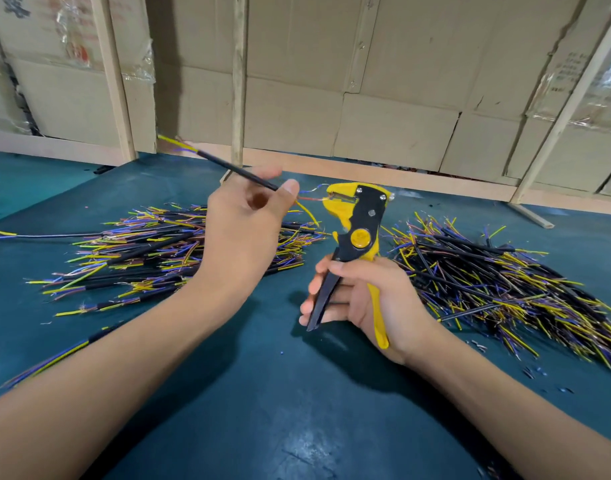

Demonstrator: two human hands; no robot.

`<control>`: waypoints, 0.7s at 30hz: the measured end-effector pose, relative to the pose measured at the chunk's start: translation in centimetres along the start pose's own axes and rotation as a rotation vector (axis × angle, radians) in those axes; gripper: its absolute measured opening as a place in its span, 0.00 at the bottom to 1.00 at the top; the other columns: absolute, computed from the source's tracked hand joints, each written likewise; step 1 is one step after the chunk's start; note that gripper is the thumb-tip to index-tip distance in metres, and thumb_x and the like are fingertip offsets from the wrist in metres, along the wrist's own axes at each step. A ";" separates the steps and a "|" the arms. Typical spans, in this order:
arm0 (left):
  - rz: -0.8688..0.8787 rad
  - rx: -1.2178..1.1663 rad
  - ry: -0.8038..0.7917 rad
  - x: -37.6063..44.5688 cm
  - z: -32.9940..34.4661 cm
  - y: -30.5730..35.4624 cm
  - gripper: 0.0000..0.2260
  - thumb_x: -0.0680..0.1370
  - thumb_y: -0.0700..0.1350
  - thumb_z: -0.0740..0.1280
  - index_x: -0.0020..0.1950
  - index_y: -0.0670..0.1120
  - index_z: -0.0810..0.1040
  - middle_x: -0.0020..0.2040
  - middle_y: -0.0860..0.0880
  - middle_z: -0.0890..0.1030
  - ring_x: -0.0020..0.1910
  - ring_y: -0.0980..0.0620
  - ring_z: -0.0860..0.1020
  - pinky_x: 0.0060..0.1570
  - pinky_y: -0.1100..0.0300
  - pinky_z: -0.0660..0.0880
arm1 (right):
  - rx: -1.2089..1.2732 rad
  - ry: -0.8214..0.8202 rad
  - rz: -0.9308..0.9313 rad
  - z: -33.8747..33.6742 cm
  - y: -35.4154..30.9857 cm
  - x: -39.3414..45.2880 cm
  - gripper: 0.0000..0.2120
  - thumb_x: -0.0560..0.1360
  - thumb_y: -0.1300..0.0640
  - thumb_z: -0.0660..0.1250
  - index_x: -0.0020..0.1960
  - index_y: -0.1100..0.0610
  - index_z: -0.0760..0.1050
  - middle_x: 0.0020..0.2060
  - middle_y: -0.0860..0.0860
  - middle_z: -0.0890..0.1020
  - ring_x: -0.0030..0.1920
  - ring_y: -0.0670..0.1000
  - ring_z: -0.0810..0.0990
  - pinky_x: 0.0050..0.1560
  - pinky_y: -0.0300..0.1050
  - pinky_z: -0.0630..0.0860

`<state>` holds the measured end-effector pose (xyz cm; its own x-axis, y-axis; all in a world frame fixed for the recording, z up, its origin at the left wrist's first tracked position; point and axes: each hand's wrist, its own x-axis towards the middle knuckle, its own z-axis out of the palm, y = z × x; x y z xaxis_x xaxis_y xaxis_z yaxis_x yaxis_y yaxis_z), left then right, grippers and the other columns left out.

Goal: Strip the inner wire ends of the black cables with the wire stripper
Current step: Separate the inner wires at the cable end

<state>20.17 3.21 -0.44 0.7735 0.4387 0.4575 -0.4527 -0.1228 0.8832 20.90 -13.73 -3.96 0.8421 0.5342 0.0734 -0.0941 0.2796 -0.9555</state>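
1. Teal desk (pixel 262 393) fills the lower frame; cardboard boxes (pixel 383 81) above carry faint, unreadable print.
2. Cable piles (pixel 151 251) lie left and right.
3. Right hand (pixel 369 299) grips the wire stripper (pixel 357 220) at centre.
4. Left hand (pixel 245 216) pinches a black cable (pixel 227 165), its red inner wire (pixel 312 199) reaching the stripper's head.
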 end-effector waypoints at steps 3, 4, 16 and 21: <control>0.168 0.110 0.036 0.9 0.9 1.6 0.06 0.81 0.44 0.68 0.57 0.51 0.79 0.40 0.56 0.80 0.37 0.59 0.76 0.45 0.60 0.75 | 0.030 -0.031 0.037 -0.1 -0.2 0.0 0.12 0.68 0.59 0.72 0.47 0.66 0.77 0.38 0.63 0.78 0.38 0.65 0.82 0.44 0.64 0.81; 0.214 0.159 0.052 1.6 1.2 2.4 0.06 0.82 0.44 0.67 0.58 0.50 0.79 0.42 0.56 0.81 0.39 0.59 0.76 0.47 0.62 0.75 | 0.039 -0.047 0.052 0.0 -0.2 0.0 0.10 0.70 0.59 0.71 0.47 0.65 0.77 0.39 0.63 0.78 0.38 0.65 0.82 0.44 0.64 0.80; 0.269 0.762 -0.818 5.2 9.9 5.2 0.29 0.80 0.56 0.67 0.78 0.49 0.65 0.72 0.45 0.73 0.68 0.48 0.73 0.60 0.60 0.69 | 0.135 0.022 0.111 -0.2 -1.0 -0.5 0.08 0.73 0.60 0.66 0.49 0.65 0.75 0.38 0.60 0.80 0.39 0.63 0.83 0.45 0.60 0.83; 0.050 0.939 -0.633 7.6 0.0 2.0 0.14 0.81 0.54 0.66 0.64 0.50 0.77 0.62 0.46 0.81 0.56 0.48 0.79 0.59 0.59 0.72 | 0.208 0.100 0.098 0.1 -1.1 -0.3 0.06 0.78 0.61 0.62 0.50 0.64 0.74 0.39 0.60 0.80 0.40 0.62 0.83 0.45 0.60 0.83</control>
<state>25.13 6.29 4.77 0.9699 -0.0823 0.2290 -0.1839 -0.8642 0.4683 20.68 -14.12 -2.90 0.8710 0.4881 -0.0548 -0.2762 0.3944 -0.8764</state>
